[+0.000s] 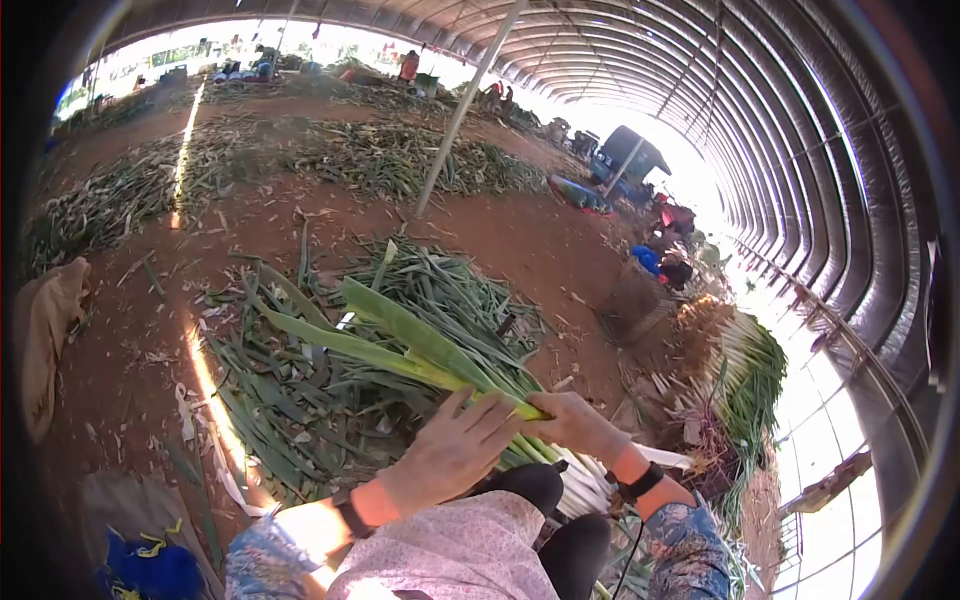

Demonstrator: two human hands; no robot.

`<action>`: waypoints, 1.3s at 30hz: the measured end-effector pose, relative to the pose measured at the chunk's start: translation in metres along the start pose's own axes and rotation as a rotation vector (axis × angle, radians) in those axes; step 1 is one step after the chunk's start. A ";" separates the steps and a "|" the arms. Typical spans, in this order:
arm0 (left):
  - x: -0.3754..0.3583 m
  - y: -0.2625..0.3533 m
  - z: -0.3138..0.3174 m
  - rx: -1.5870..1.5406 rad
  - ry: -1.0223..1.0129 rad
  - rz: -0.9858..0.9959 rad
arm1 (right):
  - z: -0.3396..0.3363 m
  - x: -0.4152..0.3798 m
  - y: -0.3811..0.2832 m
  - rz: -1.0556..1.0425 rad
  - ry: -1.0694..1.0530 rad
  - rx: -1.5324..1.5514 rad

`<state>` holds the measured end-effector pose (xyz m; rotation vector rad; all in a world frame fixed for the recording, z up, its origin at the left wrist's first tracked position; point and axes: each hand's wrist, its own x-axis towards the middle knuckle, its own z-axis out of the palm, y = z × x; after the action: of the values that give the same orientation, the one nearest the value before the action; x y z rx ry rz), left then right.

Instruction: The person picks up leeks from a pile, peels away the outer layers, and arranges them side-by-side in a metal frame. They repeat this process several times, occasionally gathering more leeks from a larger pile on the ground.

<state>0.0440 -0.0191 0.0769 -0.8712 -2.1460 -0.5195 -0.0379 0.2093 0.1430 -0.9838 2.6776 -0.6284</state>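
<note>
My right hand [572, 424] is closed round a large green onion [410, 340] near where its stalk turns to leaves. Its broad green leaves point up and left, and a white stalk with roots shows beyond my right wrist. My left hand [462, 450] lies across the base of the leaves, fingers bent over them; its thumb is partly hidden. Under and in front of my hands spreads a heap of cut green leaves [270, 410]. Below my right forearm, beside my knees, lie several white onion stalks [585, 490].
At the right stands a pile of green onions [745, 370], roots towards me. A metal pole [465, 110] rises ahead. Leaf litter [400, 160] covers the ground behind it. A brown cloth [50, 330] and a blue bag [150, 565] lie at left. Farther off are people and a dark vehicle [625, 160].
</note>
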 end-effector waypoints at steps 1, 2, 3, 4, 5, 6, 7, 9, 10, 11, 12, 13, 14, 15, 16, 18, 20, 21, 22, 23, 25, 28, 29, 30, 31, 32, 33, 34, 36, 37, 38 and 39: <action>0.013 -0.001 0.007 0.034 0.005 0.020 | 0.001 -0.006 -0.002 0.077 -0.043 0.108; 0.023 -0.005 0.017 0.109 0.016 0.039 | 0.002 -0.013 -0.004 0.154 -0.086 0.220; 0.031 -0.008 0.029 0.177 0.021 0.059 | 0.006 -0.021 -0.006 0.169 -0.073 0.234; 0.036 -0.011 0.041 0.241 0.023 0.084 | 0.008 -0.027 -0.005 0.210 -0.087 0.223; 0.037 -0.013 0.049 0.228 -0.057 0.075 | 0.009 -0.033 -0.003 0.253 -0.102 0.214; 0.033 -0.013 0.058 0.209 -0.143 0.066 | 0.015 -0.044 0.002 0.303 -0.124 0.211; 0.028 -0.013 0.065 0.192 -0.232 0.056 | 0.026 -0.054 0.015 0.053 0.044 0.013; 0.024 -0.014 0.075 0.217 -0.243 0.066 | 0.040 -0.073 0.028 0.048 0.159 -0.151; 0.022 -0.015 0.078 0.231 -0.247 0.068 | 0.047 -0.082 0.031 0.044 0.212 -0.237; 0.020 -0.018 0.081 0.192 -0.243 0.056 | 0.052 -0.090 0.034 0.169 0.224 -0.199; 0.019 -0.023 0.083 0.140 -0.241 0.050 | 0.057 -0.095 0.041 0.167 0.283 -0.207; 0.017 -0.028 0.086 0.083 -0.241 0.044 | 0.062 -0.101 0.053 0.171 0.339 -0.216; 0.014 -0.033 0.088 0.024 -0.242 0.038 | 0.065 -0.109 0.061 0.177 0.396 -0.226; 0.011 -0.041 0.088 -0.002 -0.180 0.048 | 0.061 -0.115 0.064 0.230 0.354 -0.107; 0.008 -0.053 0.085 -0.023 -0.116 0.060 | 0.058 -0.123 0.071 0.225 0.317 -0.070; -0.002 -0.081 0.074 -0.006 -0.079 0.054 | 0.049 -0.134 0.087 0.205 0.255 -0.002; -0.009 -0.105 0.060 0.014 -0.194 0.000 | 0.038 -0.141 0.091 0.266 0.179 0.058; -0.007 -0.111 0.048 -0.001 -0.282 -0.034 | 0.037 -0.146 0.102 0.271 0.146 0.057; -0.006 -0.114 0.040 -0.015 -0.371 -0.069 | 0.036 -0.150 0.105 0.277 0.110 0.058; -0.004 -0.116 0.036 -0.027 -0.419 -0.075 | 0.037 -0.153 0.103 0.300 0.117 -0.074; -0.002 -0.118 0.029 -0.048 -0.516 -0.093 | 0.044 -0.151 0.096 0.292 0.306 -0.201; 0.008 -0.119 0.010 0.011 -0.637 -0.217 | 0.047 -0.147 0.090 0.296 0.412 -0.259; 0.012 -0.116 0.005 0.141 -0.519 -0.167 | 0.047 -0.144 0.090 0.309 0.394 -0.229; 0.017 -0.110 0.002 0.267 -0.398 -0.111 | 0.047 -0.143 0.089 0.324 0.380 -0.200; 0.024 -0.100 0.004 0.387 -0.272 -0.051 | 0.049 -0.143 0.092 0.298 0.386 -0.146; 0.030 -0.082 0.010 0.324 -0.240 -0.008 | 0.048 -0.142 0.094 0.292 0.368 -0.100; 0.032 -0.056 0.019 0.259 -0.213 0.035 | 0.048 -0.141 0.096 0.287 0.348 -0.051; 0.033 -0.025 0.034 0.145 -0.227 0.078 | 0.049 -0.141 0.097 0.284 0.330 0.001; 0.025 0.007 0.068 0.028 -0.246 0.121 | 0.054 -0.140 0.092 0.317 0.277 0.119; 0.019 0.012 0.091 0.022 -0.252 0.121 | 0.054 -0.139 0.087 0.320 0.241 0.203; 0.016 0.019 0.107 0.009 -0.257 0.122 | 0.056 -0.140 0.086 0.326 0.206 0.287; 0.013 0.017 0.113 0.065 -0.251 0.111 | 0.060 -0.141 0.090 0.324 0.205 0.291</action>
<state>-0.0053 0.0652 0.0158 -1.0587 -2.3080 -0.2950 0.0384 0.3446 0.0562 -0.4182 2.7210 -1.0524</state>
